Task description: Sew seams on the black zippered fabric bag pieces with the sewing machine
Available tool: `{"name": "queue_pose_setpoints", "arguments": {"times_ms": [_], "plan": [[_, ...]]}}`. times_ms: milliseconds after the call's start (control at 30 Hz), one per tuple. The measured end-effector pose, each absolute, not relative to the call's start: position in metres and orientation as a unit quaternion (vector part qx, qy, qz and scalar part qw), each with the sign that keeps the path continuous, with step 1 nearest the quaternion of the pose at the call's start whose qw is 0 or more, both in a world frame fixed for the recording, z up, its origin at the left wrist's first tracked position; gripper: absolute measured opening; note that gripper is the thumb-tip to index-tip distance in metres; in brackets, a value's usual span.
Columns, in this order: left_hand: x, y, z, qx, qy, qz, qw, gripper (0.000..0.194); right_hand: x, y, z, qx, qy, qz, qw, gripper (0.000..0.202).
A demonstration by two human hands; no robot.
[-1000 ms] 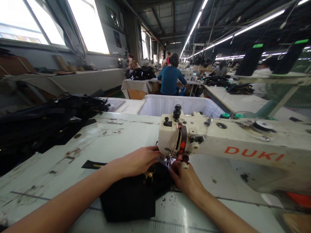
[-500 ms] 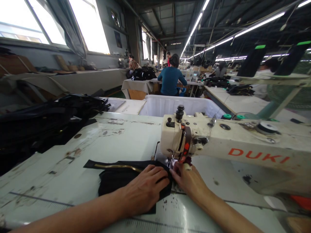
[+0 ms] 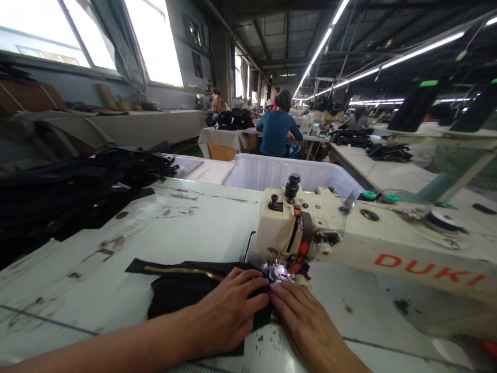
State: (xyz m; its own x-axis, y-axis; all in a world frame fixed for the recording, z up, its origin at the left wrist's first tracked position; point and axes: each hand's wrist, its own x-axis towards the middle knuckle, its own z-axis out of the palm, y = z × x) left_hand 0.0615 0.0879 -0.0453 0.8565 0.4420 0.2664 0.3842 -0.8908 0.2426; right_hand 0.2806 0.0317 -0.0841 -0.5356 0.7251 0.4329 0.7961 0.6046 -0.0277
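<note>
A black fabric piece [image 3: 176, 298] with a gold-toothed zipper [image 3: 182, 271] lies on the sewing machine table, its right end at the presser foot [image 3: 281, 273]. My left hand [image 3: 236, 305] rests on top of it, fingers stretched out and slightly bent, pressing the cloth down. Beside the presser foot, my right hand [image 3: 306, 316] lies palm down with its fingers extended together, their tips at the fabric's right edge and close to the left fingertips. The sewing machine [image 3: 349, 233] stands over this spot. My fingers hide the fabric's edge there; both thumbs are largely hidden.
Dark fabric pieces [image 3: 77, 191] are heaped at the left. Behind the machine stands a white plastic bin [image 3: 287, 171]. A ruler strip [image 3: 46, 321] runs along the table's front. A person in a teal top [image 3: 277, 129] sits farther back. Thread cones [image 3: 415, 106] stand at the right.
My right hand has come down from beside the needle area, going from bent fingers to flat ones, and uncovers the presser foot. My left hand stays on the fabric. The view has shifted slightly.
</note>
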Motion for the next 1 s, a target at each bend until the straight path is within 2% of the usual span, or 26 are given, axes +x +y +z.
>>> {"name": "queue_pose_setpoints", "arguments": {"times_ms": [233,467,767,1000], "plan": [[0.063,0.103,-0.047,0.959,0.218,0.150,0.099,0.034,0.275,0.041,-0.080,-0.457,-0.854,-0.151,0.196,0.047],[0.066,0.108,-0.048,0.958,0.218,0.156,0.101,0.036,0.273,0.042,-0.099,-0.518,-0.812,-0.183,0.199,0.041],[0.068,0.105,-0.050,0.950,0.239,0.154,0.129,0.033,0.271,0.043,-0.098,-0.510,-0.808,-0.185,0.231,0.036],[0.067,0.105,-0.048,0.950,0.239,0.159,0.122,0.037,0.279,0.047,-0.111,-0.489,-0.815,-0.230,0.208,0.035]]}}
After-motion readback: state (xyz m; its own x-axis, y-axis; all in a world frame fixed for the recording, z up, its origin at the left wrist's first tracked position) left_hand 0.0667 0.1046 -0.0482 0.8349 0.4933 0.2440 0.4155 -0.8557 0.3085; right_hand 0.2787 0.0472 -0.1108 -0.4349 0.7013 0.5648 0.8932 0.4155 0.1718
